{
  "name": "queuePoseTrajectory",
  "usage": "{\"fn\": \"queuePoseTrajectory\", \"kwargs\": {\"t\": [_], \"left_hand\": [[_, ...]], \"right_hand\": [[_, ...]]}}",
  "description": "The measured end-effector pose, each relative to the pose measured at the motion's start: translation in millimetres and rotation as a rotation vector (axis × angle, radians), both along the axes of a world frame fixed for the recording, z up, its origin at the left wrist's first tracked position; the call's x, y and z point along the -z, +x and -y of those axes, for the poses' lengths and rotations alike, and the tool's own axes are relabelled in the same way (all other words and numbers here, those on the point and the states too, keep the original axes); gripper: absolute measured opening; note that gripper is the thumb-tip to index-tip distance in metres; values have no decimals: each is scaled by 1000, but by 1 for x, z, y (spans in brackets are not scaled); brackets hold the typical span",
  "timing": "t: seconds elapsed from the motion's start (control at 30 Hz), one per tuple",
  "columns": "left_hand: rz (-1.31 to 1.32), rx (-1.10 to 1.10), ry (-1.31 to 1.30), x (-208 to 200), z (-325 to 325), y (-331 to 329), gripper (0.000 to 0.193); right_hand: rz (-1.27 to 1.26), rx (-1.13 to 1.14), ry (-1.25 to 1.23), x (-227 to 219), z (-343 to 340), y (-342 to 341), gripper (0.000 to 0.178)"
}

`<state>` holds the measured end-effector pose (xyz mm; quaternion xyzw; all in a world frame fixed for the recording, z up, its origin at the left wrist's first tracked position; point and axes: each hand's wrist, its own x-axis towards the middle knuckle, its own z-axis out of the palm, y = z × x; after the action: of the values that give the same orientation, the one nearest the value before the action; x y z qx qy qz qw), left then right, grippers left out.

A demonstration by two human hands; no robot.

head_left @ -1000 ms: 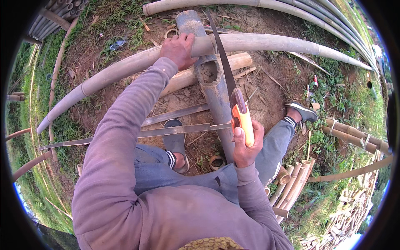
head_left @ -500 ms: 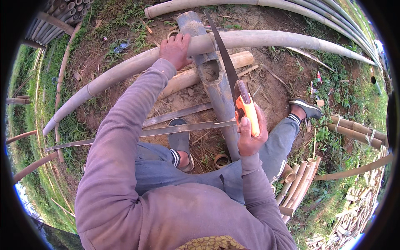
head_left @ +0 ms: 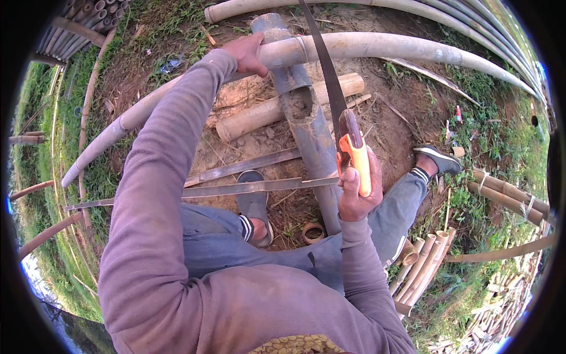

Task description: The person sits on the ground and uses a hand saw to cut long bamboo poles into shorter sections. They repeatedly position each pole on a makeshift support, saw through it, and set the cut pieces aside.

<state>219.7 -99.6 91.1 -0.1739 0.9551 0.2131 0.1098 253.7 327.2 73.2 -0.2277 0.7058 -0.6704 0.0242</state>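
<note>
A long pale bamboo pole (head_left: 389, 46) lies across a thick grey bamboo log (head_left: 315, 147) with a notch cut in its upper side. My left hand (head_left: 246, 54) is closed round the pole just left of this crossing, its far fingers partly hidden. In my right hand (head_left: 361, 192) is the orange handle of a handsaw (head_left: 331, 82), gripped with the thumb along its left side. The toothed blade points away from me and passes over the pole, right of a node; whether it touches the pole I cannot tell.
Under the log lies a shorter bamboo length (head_left: 250, 120). Split strips (head_left: 253, 187) cross near my shoe (head_left: 254, 203). Cut bamboo pieces (head_left: 427, 259) stand at the right, with tied poles (head_left: 510, 192) beyond. More long poles (head_left: 413, 9) curve along the far side.
The bamboo pole and my left hand have shifted a little away from me. The saw has moved slightly forward and right, its tip now past the picture's visible edge.
</note>
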Motion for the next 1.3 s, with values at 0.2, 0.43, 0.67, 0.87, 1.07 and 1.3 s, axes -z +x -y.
{"fn": "queuePoseTrajectory", "kwargs": {"t": [0.2,0.43,0.67,0.87,1.07,1.3], "left_hand": [[-183,-102,-298,-5,-27,6,84],[-88,-141,-428,14,-18,-4,71],[-59,-145,-421,12,-27,-5,66],[-58,-151,-427,3,-29,-7,61],[-54,-154,-413,3,-28,-8,60],[-48,-152,-382,-3,-22,-12,58]], "right_hand": [[25,-20,44,-2,29,-5,53],[-81,-19,51,2,46,-17,54],[-51,-46,27,0,51,-22,53],[-120,-24,74,1,50,-23,55],[-178,-15,101,3,49,-20,55],[-130,-11,148,0,53,-22,54]]}}
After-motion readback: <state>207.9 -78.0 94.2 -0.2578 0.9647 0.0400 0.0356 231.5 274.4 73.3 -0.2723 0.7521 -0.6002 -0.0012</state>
